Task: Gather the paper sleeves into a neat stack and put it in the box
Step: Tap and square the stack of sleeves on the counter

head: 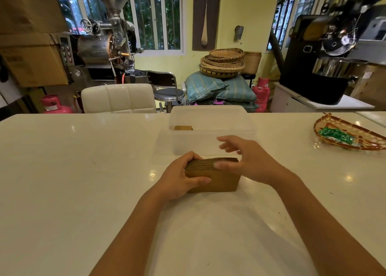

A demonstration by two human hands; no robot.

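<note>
Stack of brown paper sleeves (217,179) rests on white surface (83,171), just in front of translucent box (211,138). Left hand (179,177) clamped on stack's left end, thumb on near face. Right hand (248,160) over right end, fingers spread apart, blurred. More sleeves (183,127) inside box.

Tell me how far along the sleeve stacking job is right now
Done: the paper sleeves are gathered into one brown stack on the table, and a few already seem to lie in the box. In hand: the left hand grips the stack's left end while the right hand hovers open at its right edge. Left: squaring it up and setting it in the box.
</note>
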